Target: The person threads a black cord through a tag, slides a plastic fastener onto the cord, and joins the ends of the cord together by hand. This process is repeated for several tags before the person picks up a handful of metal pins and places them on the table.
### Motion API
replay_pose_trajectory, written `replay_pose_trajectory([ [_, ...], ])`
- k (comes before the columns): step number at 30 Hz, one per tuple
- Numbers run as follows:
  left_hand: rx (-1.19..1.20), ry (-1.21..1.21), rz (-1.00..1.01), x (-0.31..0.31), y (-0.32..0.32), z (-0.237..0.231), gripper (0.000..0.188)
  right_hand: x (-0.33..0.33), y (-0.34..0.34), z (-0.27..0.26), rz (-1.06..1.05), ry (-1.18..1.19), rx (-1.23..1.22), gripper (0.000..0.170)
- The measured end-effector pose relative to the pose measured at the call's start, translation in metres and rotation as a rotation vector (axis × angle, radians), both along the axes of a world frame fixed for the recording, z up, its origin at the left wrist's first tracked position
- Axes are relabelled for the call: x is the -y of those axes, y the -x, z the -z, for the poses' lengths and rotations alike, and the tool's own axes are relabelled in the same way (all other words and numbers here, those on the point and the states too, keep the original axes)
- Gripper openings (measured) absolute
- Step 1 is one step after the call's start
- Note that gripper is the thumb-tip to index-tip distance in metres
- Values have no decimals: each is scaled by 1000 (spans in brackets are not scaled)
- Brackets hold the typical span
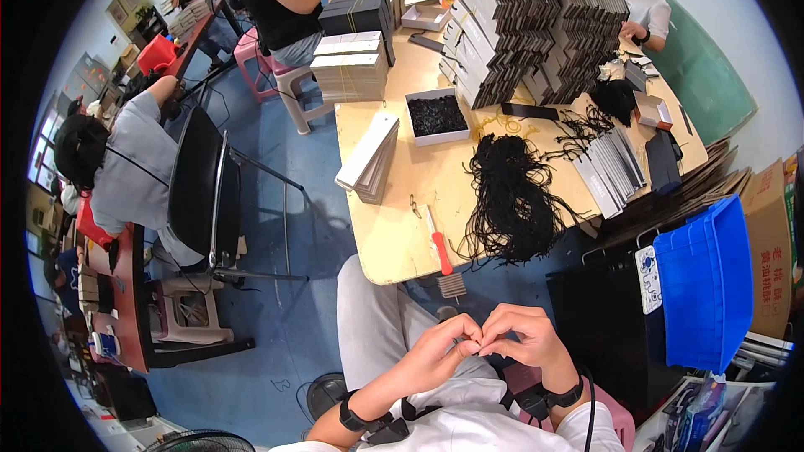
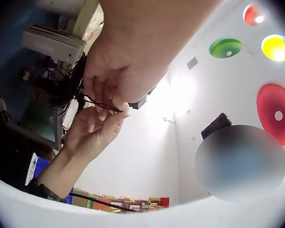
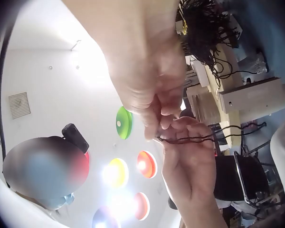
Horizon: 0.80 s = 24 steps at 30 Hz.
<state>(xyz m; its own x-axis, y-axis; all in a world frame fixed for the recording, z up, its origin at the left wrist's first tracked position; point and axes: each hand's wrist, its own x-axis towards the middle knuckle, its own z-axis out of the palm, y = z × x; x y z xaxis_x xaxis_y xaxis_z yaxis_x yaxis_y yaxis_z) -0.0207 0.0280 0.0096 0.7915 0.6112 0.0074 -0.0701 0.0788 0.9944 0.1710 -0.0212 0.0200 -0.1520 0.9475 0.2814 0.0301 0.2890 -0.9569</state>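
Above the person's lap, the left hand (image 1: pixel 435 356) and right hand (image 1: pixel 523 336) meet at their fingertips. Both pinch a thin black cord (image 3: pixel 199 139), whose doubled strands trail across the left fingers in the right wrist view. From the left wrist, the same cord shows as dark strands between the thumbs, its end largely hidden by the fingertips. On the table just ahead lies a big bundle of black cords (image 1: pixel 515 201). Left of the bundle is a tool with a red handle (image 1: pixel 440 253), near the table's front edge.
The wooden table (image 1: pixel 394 243) carries a white box of small black pieces (image 1: pixel 437 117), tall stacks of grey boxes (image 1: pixel 502 25) and a fan of grey-white pieces (image 1: pixel 610 172). A blue bin (image 1: pixel 708 285) stands at the right. Other people sit or stand around, beside a black chair (image 1: pixel 201 184).
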Motion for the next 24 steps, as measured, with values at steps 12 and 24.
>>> replay_pose_trajectory([
  [12, -30, -1, 113, -8, 6, 2, 12, 9, 1, 7, -58, 94, -50, 12],
  [24, -53, 352, 77, -5, 5, -6, 17, 16, 15, 14, 115, 189, -309, 11],
])
